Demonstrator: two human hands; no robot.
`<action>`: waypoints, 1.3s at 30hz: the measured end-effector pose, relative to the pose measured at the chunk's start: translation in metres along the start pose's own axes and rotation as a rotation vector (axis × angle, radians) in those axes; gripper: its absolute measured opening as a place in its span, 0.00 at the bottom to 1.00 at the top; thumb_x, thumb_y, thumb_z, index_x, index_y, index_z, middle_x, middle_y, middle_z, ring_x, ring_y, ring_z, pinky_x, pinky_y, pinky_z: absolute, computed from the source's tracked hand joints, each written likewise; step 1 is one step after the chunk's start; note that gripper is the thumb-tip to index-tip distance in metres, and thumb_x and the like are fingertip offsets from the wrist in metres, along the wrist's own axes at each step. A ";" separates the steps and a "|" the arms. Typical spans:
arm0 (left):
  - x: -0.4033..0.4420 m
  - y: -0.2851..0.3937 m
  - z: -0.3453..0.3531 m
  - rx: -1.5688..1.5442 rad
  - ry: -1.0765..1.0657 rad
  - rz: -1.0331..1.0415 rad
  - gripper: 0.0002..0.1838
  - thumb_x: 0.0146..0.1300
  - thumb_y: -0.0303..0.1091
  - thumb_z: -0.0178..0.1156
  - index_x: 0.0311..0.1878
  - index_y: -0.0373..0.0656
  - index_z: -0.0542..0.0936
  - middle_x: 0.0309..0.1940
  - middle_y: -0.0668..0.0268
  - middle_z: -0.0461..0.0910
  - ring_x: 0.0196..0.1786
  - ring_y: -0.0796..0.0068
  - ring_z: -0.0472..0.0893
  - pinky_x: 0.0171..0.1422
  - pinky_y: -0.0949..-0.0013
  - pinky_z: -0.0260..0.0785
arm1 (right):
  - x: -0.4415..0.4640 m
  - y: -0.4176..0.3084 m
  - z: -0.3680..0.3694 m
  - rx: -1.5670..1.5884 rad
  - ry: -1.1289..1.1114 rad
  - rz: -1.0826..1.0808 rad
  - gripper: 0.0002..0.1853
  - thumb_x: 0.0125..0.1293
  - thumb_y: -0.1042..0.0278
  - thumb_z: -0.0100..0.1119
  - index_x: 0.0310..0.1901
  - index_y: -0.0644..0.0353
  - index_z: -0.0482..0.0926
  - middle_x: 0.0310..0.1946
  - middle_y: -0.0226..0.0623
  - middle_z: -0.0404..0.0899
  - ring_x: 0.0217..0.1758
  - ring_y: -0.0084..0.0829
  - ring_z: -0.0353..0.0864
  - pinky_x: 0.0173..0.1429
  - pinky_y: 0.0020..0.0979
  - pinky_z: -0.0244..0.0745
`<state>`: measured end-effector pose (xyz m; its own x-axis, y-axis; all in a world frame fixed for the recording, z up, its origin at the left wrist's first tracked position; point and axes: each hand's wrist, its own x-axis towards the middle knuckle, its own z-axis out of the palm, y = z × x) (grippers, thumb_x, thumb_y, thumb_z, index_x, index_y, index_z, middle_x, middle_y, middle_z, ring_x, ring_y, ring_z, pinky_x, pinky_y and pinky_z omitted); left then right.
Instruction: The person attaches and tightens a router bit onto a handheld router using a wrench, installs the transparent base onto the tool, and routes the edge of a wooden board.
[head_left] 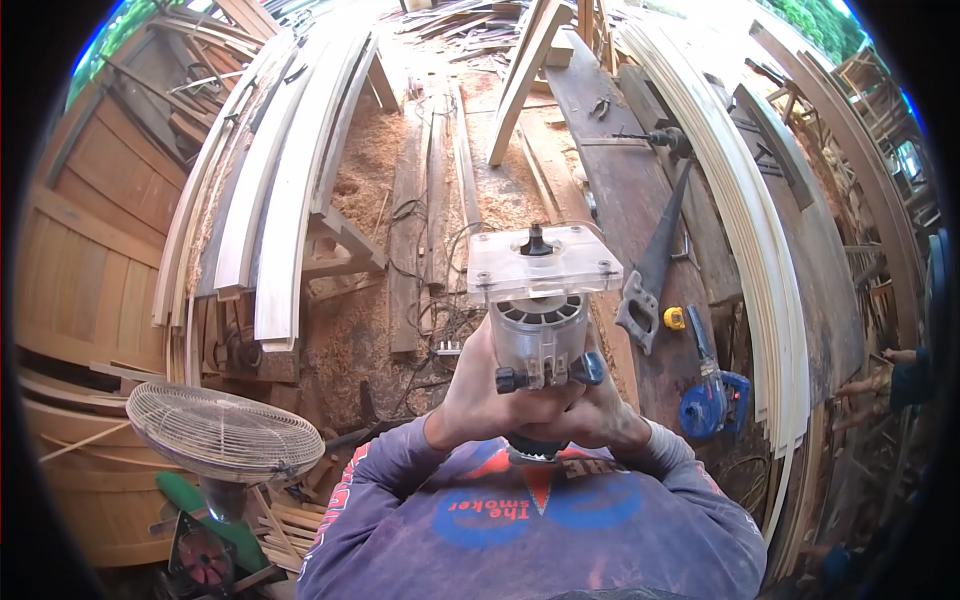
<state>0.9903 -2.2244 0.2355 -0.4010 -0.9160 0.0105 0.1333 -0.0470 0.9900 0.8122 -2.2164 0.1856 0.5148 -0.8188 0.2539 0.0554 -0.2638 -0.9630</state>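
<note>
A trim router (545, 325) is held upside down in front of my chest, its clear square base plate (508, 281) facing up. A dark router bit (536, 241) sticks up through the hole in that plate. My left hand (478, 392) wraps round the router body from the left. From the right, my right hand (608, 412) grips the same body low down, with its fingers meeting the left hand's. Dark knobs stand out on both sides of the router near my fingers. The lower end of the motor is partly hidden behind the hands.
On the plank bench to the right lie a handsaw (655, 270), a drill (668, 140), a yellow tape measure (674, 318) and a blue power tool (712, 403). Long boards (300, 200) rest at left. A fan (225, 430) stands lower left. Cords and sawdust cover the ground.
</note>
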 end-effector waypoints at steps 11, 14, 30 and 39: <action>-0.006 -0.010 -0.011 -0.149 0.007 -0.027 0.41 0.51 0.31 0.76 0.68 0.34 0.68 0.57 0.60 0.80 0.60 0.72 0.79 0.68 0.64 0.71 | 0.006 0.000 0.008 0.113 0.017 0.054 0.67 0.50 0.70 0.82 0.81 0.63 0.37 0.69 0.49 0.66 0.72 0.42 0.71 0.73 0.44 0.69; -0.011 -0.014 -0.011 -0.156 0.049 -0.029 0.44 0.51 0.32 0.78 0.69 0.34 0.67 0.58 0.60 0.79 0.61 0.70 0.79 0.69 0.63 0.71 | 0.004 -0.002 0.014 -0.049 0.012 0.067 0.70 0.51 0.70 0.81 0.82 0.62 0.31 0.70 0.50 0.65 0.72 0.43 0.70 0.74 0.45 0.68; -0.028 -0.024 -0.018 -0.093 0.008 -0.062 0.45 0.49 0.37 0.81 0.68 0.32 0.69 0.59 0.56 0.80 0.61 0.69 0.81 0.67 0.62 0.73 | -0.004 -0.004 0.018 0.248 -0.129 0.380 0.62 0.50 0.62 0.83 0.76 0.65 0.43 0.65 0.45 0.68 0.68 0.39 0.71 0.71 0.41 0.68; -0.031 -0.039 -0.021 -0.192 0.000 -0.038 0.46 0.49 0.37 0.82 0.68 0.32 0.67 0.57 0.59 0.81 0.60 0.70 0.81 0.67 0.62 0.73 | -0.002 0.021 0.016 0.394 -0.226 0.400 0.61 0.50 0.62 0.83 0.78 0.58 0.47 0.65 0.40 0.68 0.67 0.33 0.72 0.72 0.38 0.68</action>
<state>1.0171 -2.2023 0.1932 -0.4095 -0.9119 -0.0266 0.2883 -0.1571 0.9446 0.8260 -2.2124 0.1633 0.7279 -0.6754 -0.1184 0.1106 0.2861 -0.9518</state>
